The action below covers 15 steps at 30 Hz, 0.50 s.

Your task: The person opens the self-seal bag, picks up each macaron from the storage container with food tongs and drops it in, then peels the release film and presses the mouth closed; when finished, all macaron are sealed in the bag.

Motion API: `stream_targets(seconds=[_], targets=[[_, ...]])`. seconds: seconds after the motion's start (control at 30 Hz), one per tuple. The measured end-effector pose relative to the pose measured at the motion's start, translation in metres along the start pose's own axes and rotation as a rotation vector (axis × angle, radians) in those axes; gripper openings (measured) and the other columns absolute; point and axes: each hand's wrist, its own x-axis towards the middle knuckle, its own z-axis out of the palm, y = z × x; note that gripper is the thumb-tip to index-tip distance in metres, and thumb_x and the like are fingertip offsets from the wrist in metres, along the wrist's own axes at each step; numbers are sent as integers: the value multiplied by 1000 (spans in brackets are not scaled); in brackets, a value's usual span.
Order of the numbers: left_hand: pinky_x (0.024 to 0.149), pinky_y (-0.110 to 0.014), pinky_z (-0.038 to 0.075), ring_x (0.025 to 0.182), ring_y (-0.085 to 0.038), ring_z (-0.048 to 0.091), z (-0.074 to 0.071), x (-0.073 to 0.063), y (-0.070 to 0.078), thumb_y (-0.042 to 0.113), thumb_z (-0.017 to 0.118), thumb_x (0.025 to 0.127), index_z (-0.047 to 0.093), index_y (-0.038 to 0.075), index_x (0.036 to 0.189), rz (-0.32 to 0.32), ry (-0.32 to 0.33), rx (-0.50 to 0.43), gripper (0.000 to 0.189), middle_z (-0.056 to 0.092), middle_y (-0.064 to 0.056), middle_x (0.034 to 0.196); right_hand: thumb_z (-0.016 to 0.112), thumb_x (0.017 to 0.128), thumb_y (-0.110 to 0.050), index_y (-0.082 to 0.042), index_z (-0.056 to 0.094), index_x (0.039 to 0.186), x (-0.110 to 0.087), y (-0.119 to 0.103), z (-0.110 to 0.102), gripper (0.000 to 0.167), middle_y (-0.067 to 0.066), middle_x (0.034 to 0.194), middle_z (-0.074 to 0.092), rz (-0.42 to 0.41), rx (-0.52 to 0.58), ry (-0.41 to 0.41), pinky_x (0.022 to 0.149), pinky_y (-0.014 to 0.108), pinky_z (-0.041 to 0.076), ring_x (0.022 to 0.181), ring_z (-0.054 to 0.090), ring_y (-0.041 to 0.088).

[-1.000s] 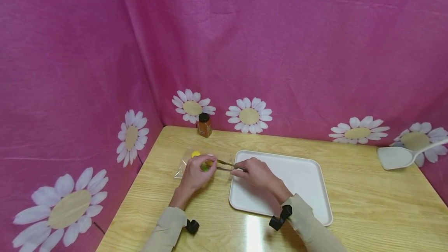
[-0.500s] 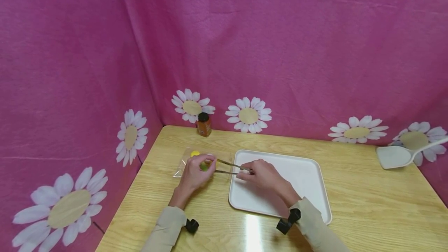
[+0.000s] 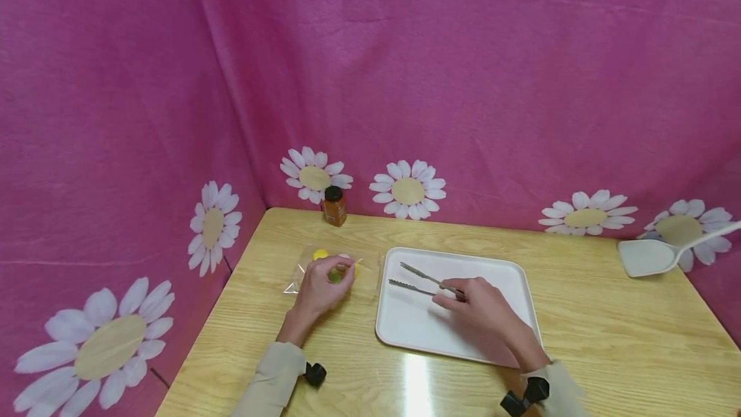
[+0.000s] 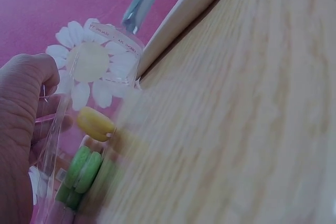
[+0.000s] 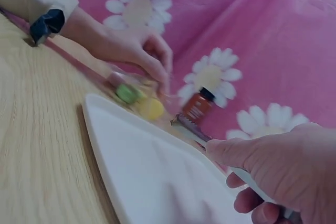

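And it's the left grip (image 3: pixel 321 283) pinching the edge of the clear bag (image 3: pixel 300 270), at ten o'clock from the white tray (image 3: pixel 405 327) on the surface (image 3: pixel 347 365), yellow macarons (image 3: pixel 320 254) and a green macaron (image 3: pixel 334 277) showing through the film! Right grip (image 3: pixel 483 304) wrapped round the tongs (image 3: pixel 424 276), prongs over the tray, parted towards ten o'clock, nothing between them. Here's the danger: a slack left pinch could let thin film slump; serrated tips could snag it; squeezing too hard could crack a macaron, too softly and it could slip.
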Motion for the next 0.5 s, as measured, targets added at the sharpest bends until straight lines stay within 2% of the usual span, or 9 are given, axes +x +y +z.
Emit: stream_targets(seconds=[0.13,0.2,0.33,0.5], targets=[[73,-45,61,81,-21,74,0,1,2,4,80,87,79,2,95,-8,-13,-5,9,79,-5,94,76,94,-45,-13,77,122,-25,18,-18,43,-12,61,38,66,-12,72,55,24,27,58,31,3],[77,-45,61,85,-21,75,-1,1,3,4,81,87,79,2,95,-17,-20,-1,9,79,-5,94,75,95,-45,-9,74,126,-37,27,-27,47,-11,62,40,96,-14,99,54,25,28,58,31,4],[82,-44,62,89,-21,75,-1,1,4,4,81,87,79,3,96,-28,-24,6,9,79,-5,95,74,96,-44,-5,72,128,-58,46,-44,50,-7,65,44,156,-10,147,55,26,31,60,38,8],[81,-46,62,87,-23,76,3,-1,2,3,81,86,79,4,95,-9,-13,-3,9,79,-6,95,70,98,-49,-1,70,129,-84,67,-59,57,-1,75,57,261,-17,162,61,29,40,73,52,17]])
